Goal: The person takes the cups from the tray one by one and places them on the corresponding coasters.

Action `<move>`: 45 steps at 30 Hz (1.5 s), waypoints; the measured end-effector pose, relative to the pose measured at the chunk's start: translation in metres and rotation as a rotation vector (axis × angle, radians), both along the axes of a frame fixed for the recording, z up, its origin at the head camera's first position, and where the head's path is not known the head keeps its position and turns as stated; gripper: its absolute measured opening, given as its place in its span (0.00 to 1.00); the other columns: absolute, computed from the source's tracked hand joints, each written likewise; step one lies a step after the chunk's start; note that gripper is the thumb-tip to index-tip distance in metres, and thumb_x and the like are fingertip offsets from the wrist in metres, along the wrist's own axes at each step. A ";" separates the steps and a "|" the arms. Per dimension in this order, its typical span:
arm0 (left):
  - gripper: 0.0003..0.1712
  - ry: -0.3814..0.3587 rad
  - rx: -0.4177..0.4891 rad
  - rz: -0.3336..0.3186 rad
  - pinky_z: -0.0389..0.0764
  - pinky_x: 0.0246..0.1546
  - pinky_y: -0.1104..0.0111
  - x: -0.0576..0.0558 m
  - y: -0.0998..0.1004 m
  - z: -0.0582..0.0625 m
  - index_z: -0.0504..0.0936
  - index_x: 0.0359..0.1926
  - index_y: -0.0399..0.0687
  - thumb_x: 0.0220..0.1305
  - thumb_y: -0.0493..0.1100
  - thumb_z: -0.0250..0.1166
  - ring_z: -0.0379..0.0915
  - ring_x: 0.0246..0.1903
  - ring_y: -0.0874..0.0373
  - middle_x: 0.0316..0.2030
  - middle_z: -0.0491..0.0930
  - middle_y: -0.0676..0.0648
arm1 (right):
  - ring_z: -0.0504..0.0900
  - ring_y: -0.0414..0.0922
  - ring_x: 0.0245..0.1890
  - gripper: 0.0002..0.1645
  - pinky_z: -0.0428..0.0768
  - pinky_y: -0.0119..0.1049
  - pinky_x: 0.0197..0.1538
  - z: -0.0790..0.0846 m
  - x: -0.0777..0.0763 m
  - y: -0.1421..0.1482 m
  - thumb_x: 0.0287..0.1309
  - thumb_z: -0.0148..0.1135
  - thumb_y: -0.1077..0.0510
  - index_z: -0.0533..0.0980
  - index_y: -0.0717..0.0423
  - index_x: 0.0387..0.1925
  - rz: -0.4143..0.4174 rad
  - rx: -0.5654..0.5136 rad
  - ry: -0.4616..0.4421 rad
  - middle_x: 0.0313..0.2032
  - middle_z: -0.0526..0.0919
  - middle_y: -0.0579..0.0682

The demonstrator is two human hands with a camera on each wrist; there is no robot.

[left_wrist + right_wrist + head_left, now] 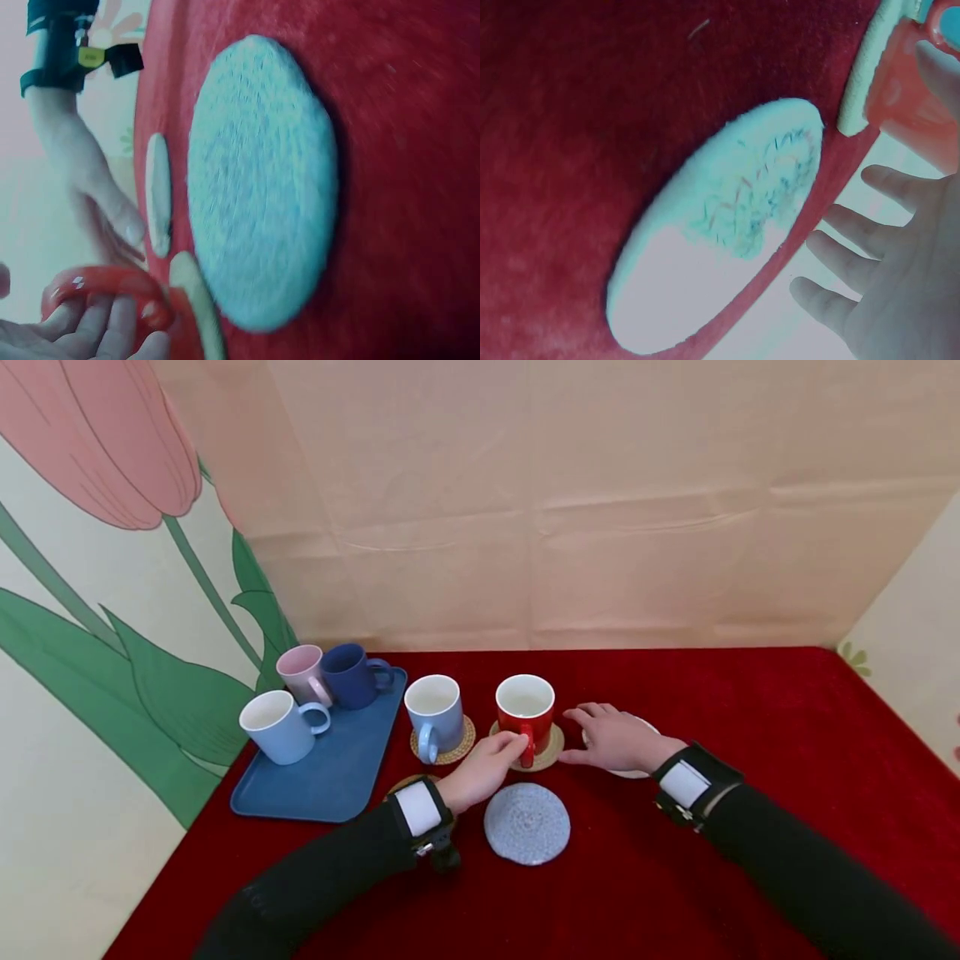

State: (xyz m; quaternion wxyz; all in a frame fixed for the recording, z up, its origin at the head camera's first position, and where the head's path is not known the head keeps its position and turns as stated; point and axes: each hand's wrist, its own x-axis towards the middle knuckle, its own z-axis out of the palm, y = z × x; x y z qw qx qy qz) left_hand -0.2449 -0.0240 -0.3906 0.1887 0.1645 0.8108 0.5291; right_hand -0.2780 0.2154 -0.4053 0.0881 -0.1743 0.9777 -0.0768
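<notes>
In the head view, a red mug [513,724] with a white inside stands on a tan round coaster [553,755]. My left hand [480,772] holds its handle, fingers curled through the loop of the red handle [105,279] in the left wrist view. To the right of the mug, my right hand [618,739] hovers with its fingers spread. It is over a white round coaster [705,240] with a dark squiggly pattern, partly hidden by the hand in the head view. A speckled grey round coaster [527,823] lies in front of the mug.
Left of the red mug, a light blue mug [442,723] sits on a woven coaster [461,748]. A blue tray [322,789] bears a pale blue mug [281,735], a pink mug [298,668] and a navy mug [348,677]. Behind my left wrist another coaster [408,782] is mostly hidden.
</notes>
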 end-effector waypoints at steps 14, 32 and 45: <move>0.18 0.194 0.155 0.065 0.77 0.54 0.51 -0.007 -0.088 0.024 0.74 0.53 0.31 0.77 0.43 0.48 0.79 0.45 0.45 0.47 0.79 0.32 | 0.65 0.64 0.65 0.52 0.68 0.63 0.63 0.004 0.018 0.020 0.54 0.61 0.27 0.65 0.58 0.68 0.005 -0.041 0.025 0.67 0.66 0.66; 0.21 0.112 0.248 0.742 0.78 0.48 0.59 -0.116 -0.134 -0.011 0.74 0.57 0.32 0.74 0.45 0.52 0.73 0.53 0.42 0.55 0.75 0.30 | 0.67 0.62 0.63 0.48 0.73 0.61 0.59 0.004 0.032 0.048 0.57 0.61 0.31 0.65 0.58 0.68 -0.059 -0.088 0.103 0.66 0.66 0.65; 0.39 -0.218 0.429 0.555 0.49 0.75 0.55 -0.136 -0.142 -0.008 0.45 0.76 0.37 0.76 0.55 0.43 0.41 0.76 0.47 0.76 0.47 0.36 | 0.66 0.63 0.64 0.45 0.70 0.63 0.61 0.012 0.044 0.070 0.59 0.62 0.35 0.67 0.60 0.66 -0.058 -0.094 0.141 0.66 0.67 0.65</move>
